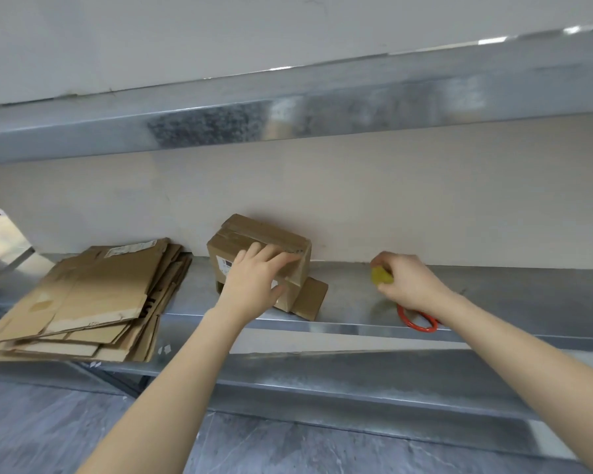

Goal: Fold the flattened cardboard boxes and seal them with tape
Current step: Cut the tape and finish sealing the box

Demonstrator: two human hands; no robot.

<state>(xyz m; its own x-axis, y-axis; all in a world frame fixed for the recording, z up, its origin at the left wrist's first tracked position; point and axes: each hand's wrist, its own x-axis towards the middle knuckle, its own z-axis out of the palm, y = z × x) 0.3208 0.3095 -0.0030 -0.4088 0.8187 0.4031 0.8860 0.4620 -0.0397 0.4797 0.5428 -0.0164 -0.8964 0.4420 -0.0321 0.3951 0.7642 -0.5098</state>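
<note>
The box (250, 230) was pressed by the flat left hand (254, 282), a yellow roll (381, 276) gripped by the right hand (411, 282); released early, flaps could be reopened.

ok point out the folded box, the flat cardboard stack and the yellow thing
folded box (252, 230): head view, its taped top face
flat cardboard stack (93, 295): head view, top sheet's middle
yellow thing (381, 276): head view, its exposed left side
</note>
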